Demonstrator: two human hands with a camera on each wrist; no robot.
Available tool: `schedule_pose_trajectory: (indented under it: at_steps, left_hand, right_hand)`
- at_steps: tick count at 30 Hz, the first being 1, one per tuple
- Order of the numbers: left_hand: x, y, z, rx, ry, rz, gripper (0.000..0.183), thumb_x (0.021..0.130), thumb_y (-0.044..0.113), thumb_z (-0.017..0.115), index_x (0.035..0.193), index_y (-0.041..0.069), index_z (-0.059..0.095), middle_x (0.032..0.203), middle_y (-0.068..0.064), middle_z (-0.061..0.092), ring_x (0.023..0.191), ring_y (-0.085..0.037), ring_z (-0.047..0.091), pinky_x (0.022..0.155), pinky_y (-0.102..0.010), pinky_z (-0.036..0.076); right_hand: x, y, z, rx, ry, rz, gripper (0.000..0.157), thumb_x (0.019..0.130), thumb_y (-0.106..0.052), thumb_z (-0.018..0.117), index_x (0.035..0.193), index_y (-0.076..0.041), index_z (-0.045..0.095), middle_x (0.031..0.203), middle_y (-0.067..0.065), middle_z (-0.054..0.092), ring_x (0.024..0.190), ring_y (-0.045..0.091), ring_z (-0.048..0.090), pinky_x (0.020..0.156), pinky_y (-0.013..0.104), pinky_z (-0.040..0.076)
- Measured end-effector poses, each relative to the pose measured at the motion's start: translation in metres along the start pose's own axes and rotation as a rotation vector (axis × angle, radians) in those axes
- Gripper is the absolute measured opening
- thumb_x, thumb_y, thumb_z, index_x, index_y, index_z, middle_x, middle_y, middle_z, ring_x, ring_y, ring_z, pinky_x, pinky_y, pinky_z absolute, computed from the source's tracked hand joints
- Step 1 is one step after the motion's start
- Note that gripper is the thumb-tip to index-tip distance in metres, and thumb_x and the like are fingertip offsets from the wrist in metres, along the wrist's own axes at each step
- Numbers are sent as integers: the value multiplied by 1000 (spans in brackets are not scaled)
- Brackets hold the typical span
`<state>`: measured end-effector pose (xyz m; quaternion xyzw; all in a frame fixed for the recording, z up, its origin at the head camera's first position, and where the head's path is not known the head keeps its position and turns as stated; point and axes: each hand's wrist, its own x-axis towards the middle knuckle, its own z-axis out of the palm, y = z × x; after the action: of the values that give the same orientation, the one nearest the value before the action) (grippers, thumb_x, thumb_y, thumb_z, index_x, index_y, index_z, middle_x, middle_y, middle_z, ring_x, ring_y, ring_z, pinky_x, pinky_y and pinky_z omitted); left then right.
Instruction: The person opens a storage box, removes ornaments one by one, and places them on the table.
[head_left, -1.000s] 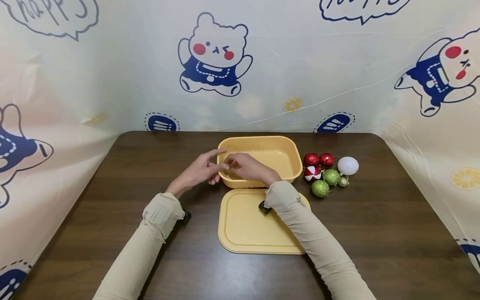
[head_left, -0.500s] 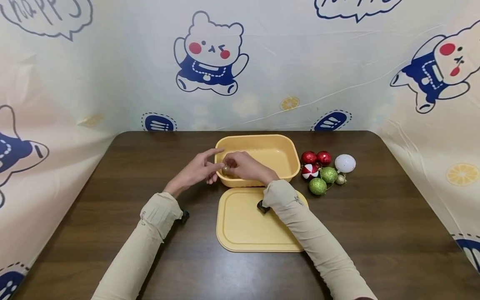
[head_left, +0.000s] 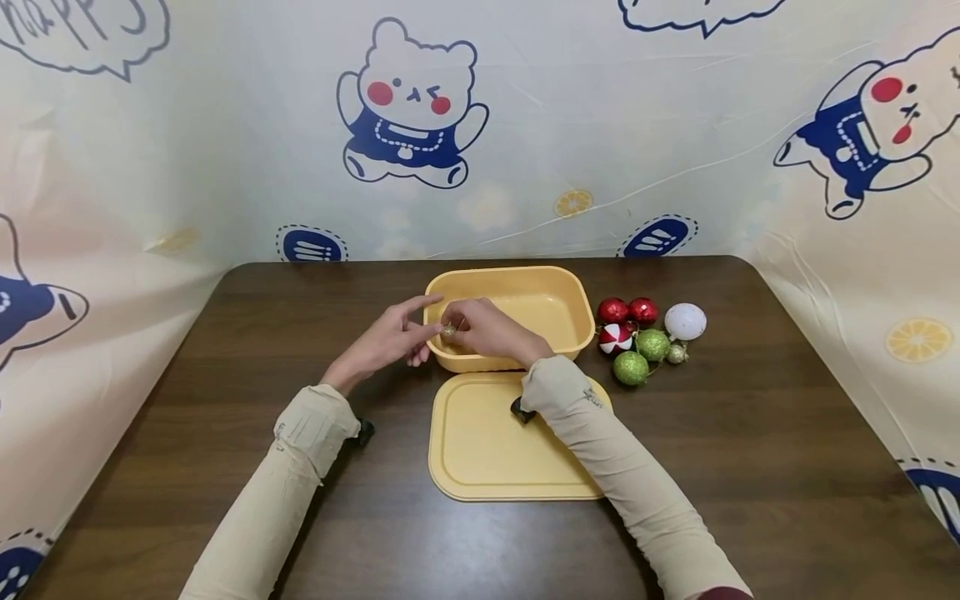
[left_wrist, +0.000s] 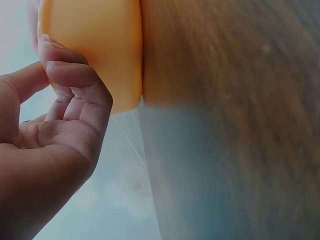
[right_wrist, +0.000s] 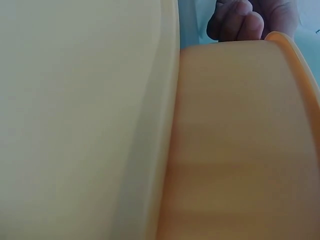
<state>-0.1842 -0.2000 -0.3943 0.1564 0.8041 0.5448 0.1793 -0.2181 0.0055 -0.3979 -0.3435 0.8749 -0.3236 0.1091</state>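
Observation:
A yellow plastic box [head_left: 558, 321] stands near the back of the table. My left hand [head_left: 378, 342] is at its left end, thumb over the rim and lower fingers curled against the outer wall, as the left wrist view [left_wrist: 75, 100] also shows. Inside that end, my right hand [head_left: 491, 329] holds a small gold Christmas bauble [head_left: 447, 331] between its fingertips, close to the left thumb. Whether the bauble touches the box is hard to tell. In the right wrist view the box wall [right_wrist: 240, 125] hides the right hand; curled left-hand fingers [right_wrist: 240, 22] show beyond it.
A flat yellow lid [head_left: 502, 450] lies in front of the box, under the right forearm. Right of the box are several baubles: red ones [head_left: 613, 311], a red-and-white one [head_left: 615, 338], green ones [head_left: 630, 367], a white one [head_left: 686, 322] and a small gold one [head_left: 677, 353].
The head view has shifted slightly, so everything sits a little further left. Both hands keep their places at the box's left end, and the gold bauble shows more plainly between the right fingertips.

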Motion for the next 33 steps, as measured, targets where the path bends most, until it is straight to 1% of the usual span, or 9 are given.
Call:
schedule_pose_trajectory:
  at_steps: [6, 12, 17, 21, 23, 28, 30, 33]
  left_hand:
    - [2, -2, 0, 4, -2, -6, 59, 101, 26, 60, 153, 14, 36, 65, -12, 60, 52, -18, 54, 52, -33, 53]
    - [2, -1, 0, 9, 4, -8, 58, 102, 26, 60, 153, 13, 37, 65, -12, 61, 52, -18, 54, 52, -32, 52]
    - [1, -1, 0, 10, 6, -7, 58, 102, 25, 60, 153, 11, 36, 65, -12, 61, 52, -18, 54, 52, -32, 52]
    - [2, -1, -1, 13, 10, -11, 58, 102, 25, 59, 153, 12, 36, 65, -12, 61, 51, -17, 54, 51, -32, 53]
    - [-1, 7, 0, 14, 7, -24, 57, 102, 22, 59, 153, 10, 35, 65, -13, 61, 52, -18, 54, 52, -33, 53]
    - [-2, 10, 0, 10, 4, -48, 58, 103, 17, 57, 154, 7, 32, 65, -15, 61, 51, -20, 54, 51, -35, 53]
    - [2, 2, 0, 8, 10, -42, 58, 103, 19, 57, 155, 10, 32, 65, -13, 61, 51, -19, 54, 50, -34, 52]
    - [2, 0, 0, 5, 11, -31, 58, 102, 21, 58, 154, 12, 34, 64, -11, 61, 51, -18, 54, 50, -32, 52]
  right_hand:
    - [-1, -2, -2, -12, 5, 13, 12, 97, -11, 65, 108, -8, 70, 98, 2, 71, 90, 13, 65, 81, 27, 53]
    - [-3, -4, -5, 12, 9, 28, 15, 96, -11, 66, 110, -7, 69, 96, 3, 71, 89, 14, 66, 80, 28, 53]
    - [-4, -5, -8, 20, 24, 38, 17, 97, -13, 66, 112, -7, 68, 98, 2, 71, 91, 13, 66, 82, 28, 53]
    - [-7, -5, -11, 15, 41, 46, 19, 97, -15, 66, 114, -6, 67, 101, 3, 71, 94, 13, 66, 85, 29, 53]
    - [-8, -6, -13, 9, 52, 42, 19, 97, -14, 65, 114, -5, 67, 102, 4, 70, 95, 14, 66, 86, 30, 53]
    - [-10, -6, -18, -6, 70, 30, 20, 98, -13, 65, 115, -3, 68, 104, 6, 70, 96, 16, 66, 87, 31, 53]
    - [-10, -6, -19, -8, 74, 32, 20, 97, -13, 65, 115, -3, 68, 104, 7, 70, 97, 17, 66, 87, 31, 53]
    - [-11, -6, -22, -12, 79, 36, 20, 97, -12, 65, 115, -3, 68, 105, 7, 70, 97, 17, 66, 87, 30, 53]
